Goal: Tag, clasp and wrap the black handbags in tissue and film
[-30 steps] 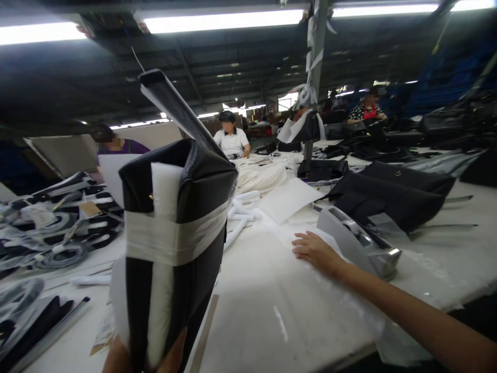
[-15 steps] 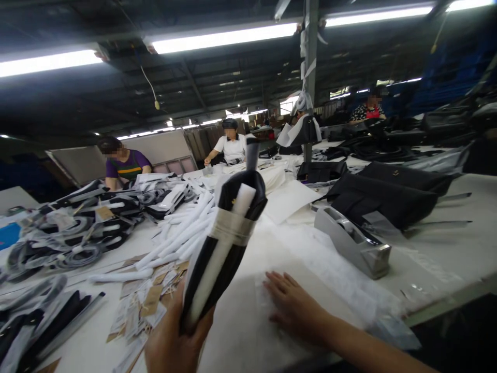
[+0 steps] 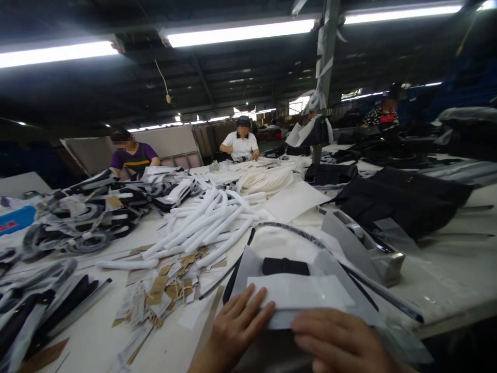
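Observation:
A black handbag [image 3: 285,267] lies on the table in front of me, mostly covered by white wrapping sheets [image 3: 298,291]. Its long strap [image 3: 287,226], partly sleeved in clear plastic, loops beyond it and trails to the right. My left hand [image 3: 240,324] rests on the left part of the sheet, fingers stretched out flat. Across the near edge of the covered bag lies my right hand [image 3: 339,336], its fingers extended side by side, the thumb mostly hidden. Neither hand grips anything visibly. The bag's lower part is hidden beneath my hands and the frame's bottom edge.
A grey tape dispenser [image 3: 355,243] stands right of the bag, before stacked black bags [image 3: 407,202]. White foam tubes [image 3: 205,223] and paper tags [image 3: 166,285] lie left. Wrapped straps [image 3: 85,217] pile further left. Co-workers [image 3: 239,142] are at the far side.
The black bundle held upright in my left hand is gone from the air; a sheet-covered bag now lies before me. My left hand moved right and down onto it, my right hand came nearer.

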Demonstrator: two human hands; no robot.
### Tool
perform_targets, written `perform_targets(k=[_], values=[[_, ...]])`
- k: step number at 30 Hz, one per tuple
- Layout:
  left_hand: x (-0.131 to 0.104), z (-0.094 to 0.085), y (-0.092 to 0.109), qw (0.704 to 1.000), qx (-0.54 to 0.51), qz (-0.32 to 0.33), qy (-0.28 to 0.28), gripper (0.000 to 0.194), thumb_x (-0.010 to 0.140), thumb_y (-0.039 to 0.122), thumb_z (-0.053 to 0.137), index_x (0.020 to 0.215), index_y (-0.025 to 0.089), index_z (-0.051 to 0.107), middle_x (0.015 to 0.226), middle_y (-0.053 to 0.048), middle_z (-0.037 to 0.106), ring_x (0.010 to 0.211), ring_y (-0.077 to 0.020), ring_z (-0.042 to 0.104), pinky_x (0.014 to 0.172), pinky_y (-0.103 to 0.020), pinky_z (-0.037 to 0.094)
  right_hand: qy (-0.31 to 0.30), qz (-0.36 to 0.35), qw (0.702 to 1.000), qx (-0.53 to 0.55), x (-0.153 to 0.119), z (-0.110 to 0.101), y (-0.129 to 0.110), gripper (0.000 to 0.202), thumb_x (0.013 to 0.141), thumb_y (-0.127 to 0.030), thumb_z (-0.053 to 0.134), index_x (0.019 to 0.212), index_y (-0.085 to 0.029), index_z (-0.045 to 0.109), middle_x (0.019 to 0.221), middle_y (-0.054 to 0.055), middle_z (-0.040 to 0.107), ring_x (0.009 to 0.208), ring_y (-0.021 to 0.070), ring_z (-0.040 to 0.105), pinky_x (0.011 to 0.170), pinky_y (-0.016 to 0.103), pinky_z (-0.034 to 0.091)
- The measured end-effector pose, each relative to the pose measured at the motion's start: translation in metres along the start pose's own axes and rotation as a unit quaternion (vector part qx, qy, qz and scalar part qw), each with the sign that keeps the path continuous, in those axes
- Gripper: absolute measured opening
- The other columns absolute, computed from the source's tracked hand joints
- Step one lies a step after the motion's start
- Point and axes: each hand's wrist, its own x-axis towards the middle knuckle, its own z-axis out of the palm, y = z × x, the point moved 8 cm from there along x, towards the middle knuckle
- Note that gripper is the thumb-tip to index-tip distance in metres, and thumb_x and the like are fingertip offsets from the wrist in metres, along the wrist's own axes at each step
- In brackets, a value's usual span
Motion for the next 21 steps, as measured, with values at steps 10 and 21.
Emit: perform_targets(k=[10,21], values=[[-0.014,0.005,0.007,0.999,0.026,0.015,0.022,0.041,0.104,0.012,0.036,0.132,0.028,0.063,0.134,0.001,0.065,0.12,-0.0219,0.064,0.091,-0.028,0.058,-0.158,0.383,0.902,-0.124,0.116,0.03,0.185,0.019,0.096,-0.032,0.061,0.1,-0.015,0.071,0.104,0.008,0.072,0.095,0.0221,0.068,0.09,0.041,0.054],[-0.011,0.002,0.009,0.998,0.019,0.008,0.066,0.028,0.102,0.024,0.05,0.12,0.03,0.071,0.123,0.003,0.071,0.108,-0.0211,0.071,0.083,-0.025,0.061,-0.117,0.551,0.825,0.043,0.114,0.079,0.243,0.031,0.097,-0.035,0.062,0.122,-0.017,0.061,0.123,0.009,0.063,0.102,0.0227,0.065,0.087,0.043,0.057]])
